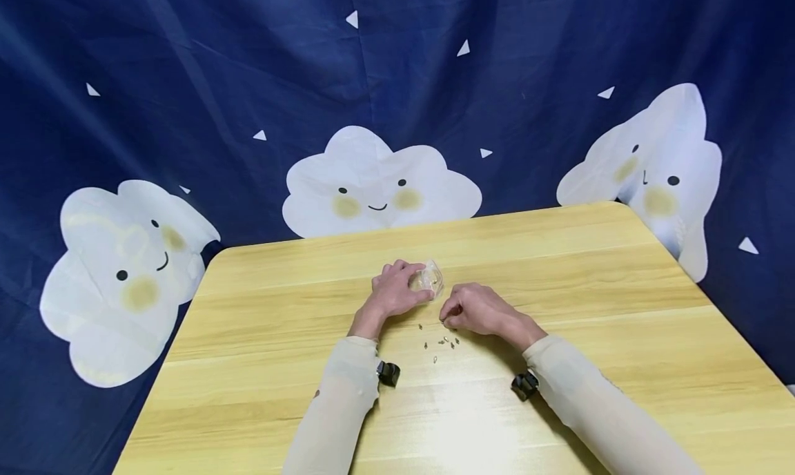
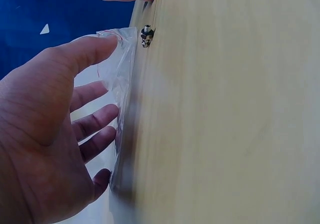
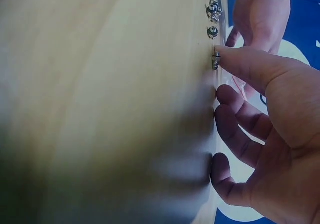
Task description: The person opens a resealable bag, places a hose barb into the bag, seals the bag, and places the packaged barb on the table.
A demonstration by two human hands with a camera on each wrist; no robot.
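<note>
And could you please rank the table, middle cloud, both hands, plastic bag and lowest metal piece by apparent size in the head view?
Largest to smallest:
1. Table
2. Middle cloud
3. Left hand and right hand, too alike to rank apart
4. Plastic bag (visible part)
5. Lowest metal piece

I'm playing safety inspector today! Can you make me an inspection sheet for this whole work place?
Surface: pale wooden table, with a bright glare near the bottom of the head view.
Job's things: a clear plastic bag; several small metal pieces scattered on the table.
Clutter: nothing seen.
Hands: left hand holds the bag; right hand is at a metal piece, but whether it grips it is unclear. Black devices sit at both wrists.
Cables: nothing seen.
Surroundings: a dark blue cloth behind the table, with smiling white clouds and small white triangles.
</note>
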